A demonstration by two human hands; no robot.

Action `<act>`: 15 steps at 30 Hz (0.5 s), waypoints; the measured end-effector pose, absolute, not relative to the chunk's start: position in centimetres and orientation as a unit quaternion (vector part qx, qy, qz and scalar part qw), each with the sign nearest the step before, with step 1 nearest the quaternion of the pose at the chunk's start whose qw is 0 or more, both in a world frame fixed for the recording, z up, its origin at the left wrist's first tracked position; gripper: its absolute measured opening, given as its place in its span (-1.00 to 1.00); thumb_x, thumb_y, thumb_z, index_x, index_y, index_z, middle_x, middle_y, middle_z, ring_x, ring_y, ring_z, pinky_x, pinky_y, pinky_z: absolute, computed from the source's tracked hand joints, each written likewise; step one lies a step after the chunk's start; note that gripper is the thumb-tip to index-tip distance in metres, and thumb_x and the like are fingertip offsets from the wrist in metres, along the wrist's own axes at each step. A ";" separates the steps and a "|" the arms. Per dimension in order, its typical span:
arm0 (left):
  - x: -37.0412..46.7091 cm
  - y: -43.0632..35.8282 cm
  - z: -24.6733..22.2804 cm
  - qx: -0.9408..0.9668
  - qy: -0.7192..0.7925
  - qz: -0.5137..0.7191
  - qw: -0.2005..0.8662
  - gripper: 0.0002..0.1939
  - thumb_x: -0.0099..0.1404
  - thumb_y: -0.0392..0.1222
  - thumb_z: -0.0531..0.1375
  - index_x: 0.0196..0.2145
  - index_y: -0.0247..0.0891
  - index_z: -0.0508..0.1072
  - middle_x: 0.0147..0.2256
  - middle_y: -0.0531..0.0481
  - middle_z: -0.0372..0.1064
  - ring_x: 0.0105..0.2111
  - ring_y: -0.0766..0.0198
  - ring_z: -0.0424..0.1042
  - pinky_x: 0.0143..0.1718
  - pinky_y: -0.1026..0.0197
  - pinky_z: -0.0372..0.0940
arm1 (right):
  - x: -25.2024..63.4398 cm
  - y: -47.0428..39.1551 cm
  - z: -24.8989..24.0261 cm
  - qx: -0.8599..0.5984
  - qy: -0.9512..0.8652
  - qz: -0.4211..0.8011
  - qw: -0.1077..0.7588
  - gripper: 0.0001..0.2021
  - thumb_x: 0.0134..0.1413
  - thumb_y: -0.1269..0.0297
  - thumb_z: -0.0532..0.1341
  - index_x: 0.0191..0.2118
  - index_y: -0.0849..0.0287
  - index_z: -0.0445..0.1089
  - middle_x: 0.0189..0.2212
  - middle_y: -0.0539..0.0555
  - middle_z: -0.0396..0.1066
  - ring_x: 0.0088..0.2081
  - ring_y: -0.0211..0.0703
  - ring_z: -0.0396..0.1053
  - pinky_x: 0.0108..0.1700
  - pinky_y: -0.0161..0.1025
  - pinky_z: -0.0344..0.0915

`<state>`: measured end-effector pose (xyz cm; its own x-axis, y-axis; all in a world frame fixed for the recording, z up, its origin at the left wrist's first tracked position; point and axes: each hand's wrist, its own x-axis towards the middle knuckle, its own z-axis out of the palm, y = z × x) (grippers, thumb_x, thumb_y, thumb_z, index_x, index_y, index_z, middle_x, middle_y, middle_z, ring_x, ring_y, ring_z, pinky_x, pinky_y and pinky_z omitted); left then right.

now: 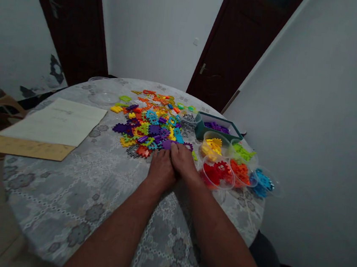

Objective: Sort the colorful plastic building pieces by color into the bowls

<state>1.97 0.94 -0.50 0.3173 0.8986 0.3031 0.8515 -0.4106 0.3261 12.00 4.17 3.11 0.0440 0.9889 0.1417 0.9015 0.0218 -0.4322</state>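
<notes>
My left hand (162,166) and my right hand (182,158) are side by side, touching, at the near edge of a heap of colored plastic pieces (154,129). Fingers of both hands are bent and closed together beside a purple piece (166,144) at the fingertips. Whether either hand grips that piece cannot be made out. The heap mixes purple, yellow, orange, blue, green and gray gear-edged pieces, some lying over others. Right of my hands, clear round tubs hold red pieces (217,172), yellow pieces (213,147), orange pieces (240,172), green pieces (243,151) and blue pieces (262,182).
A dark green box (202,128) with purple pieces stands behind the tubs. White paper (60,121) lies over brown card (25,147) on the left of the round table (72,203). A clear lid (104,97) rests at the back left.
</notes>
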 end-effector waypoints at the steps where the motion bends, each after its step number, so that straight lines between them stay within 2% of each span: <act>1: 1.7 1.0 -0.1 0.799 0.558 0.216 0.051 -0.43 0.36 -0.09 0.22 0.28 -0.33 0.44 0.07 -0.36 0.48 0.12 -0.21 0.38 0.24 -0.18 0.14 | 11.7 3.8 3.3 -0.677 -0.695 0.107 0.218 -0.56 0.54 0.16 -0.04 -0.08 0.19 0.59 -0.07 0.20 0.62 -0.02 -0.06 0.50 0.06 -0.24 0.28; 4: 1.0 1.0 1.2 0.774 0.598 0.204 0.043 -0.63 0.44 -0.20 0.12 0.13 -0.27 0.51 -0.03 -0.31 0.50 0.05 -0.18 0.41 0.09 -0.13 0.23 | 11.5 2.5 3.4 -0.639 -0.718 0.097 0.260 -0.61 0.51 0.22 -0.02 -0.11 0.16 0.57 -0.08 0.16 0.60 0.01 -0.07 0.47 0.13 -0.24 0.25; 7: 0.5 1.1 2.2 0.752 0.621 0.221 0.017 -0.72 0.50 -0.17 0.07 -0.01 -0.26 0.53 -0.07 -0.31 0.48 0.02 -0.19 0.41 0.03 -0.15 0.24 | 12.1 1.1 2.8 -0.658 -0.692 0.052 0.292 -0.63 0.50 0.19 0.00 -0.01 0.14 0.55 0.05 0.20 0.55 0.14 0.02 0.40 0.28 -0.09 0.18; 10: 0.2 1.2 2.5 0.717 0.649 0.254 -0.015 -0.68 0.43 -0.03 0.21 0.00 -0.28 0.51 0.03 -0.36 0.43 0.10 -0.24 0.35 0.08 -0.17 0.22 | 12.8 -0.5 1.2 -0.715 -0.640 0.040 0.277 -0.62 0.46 0.12 0.08 0.17 0.11 0.50 0.28 0.28 0.38 0.33 0.16 0.25 0.38 0.10 0.10; 12: 0.2 1.3 2.2 0.707 0.658 0.258 -0.024 -0.62 0.37 -0.01 0.28 0.04 -0.28 0.50 0.08 -0.36 0.40 0.14 -0.26 0.31 0.11 -0.19 0.21 | 12.8 -1.5 0.0 -0.725 -0.629 0.068 0.272 -0.60 0.43 0.14 0.11 0.22 0.13 0.47 0.34 0.32 0.32 0.38 0.22 0.19 0.40 0.18 0.07; 15: 0.0 1.5 1.7 0.713 0.659 0.238 -0.015 -0.63 0.37 -0.05 0.27 0.05 -0.26 0.51 0.07 -0.34 0.42 0.12 -0.25 0.31 0.10 -0.19 0.22 | 12.1 -1.8 -0.6 -0.669 -0.645 0.150 0.339 -0.58 0.42 0.23 0.03 0.23 0.13 0.46 0.31 0.26 0.38 0.37 0.08 0.25 0.40 0.07 0.14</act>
<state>0.01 1.47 1.75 0.0169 0.9330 0.3595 0.9473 -0.1299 0.2927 12.07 -1.81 -0.58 0.1238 0.9639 0.2358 0.7599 0.0608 -0.6472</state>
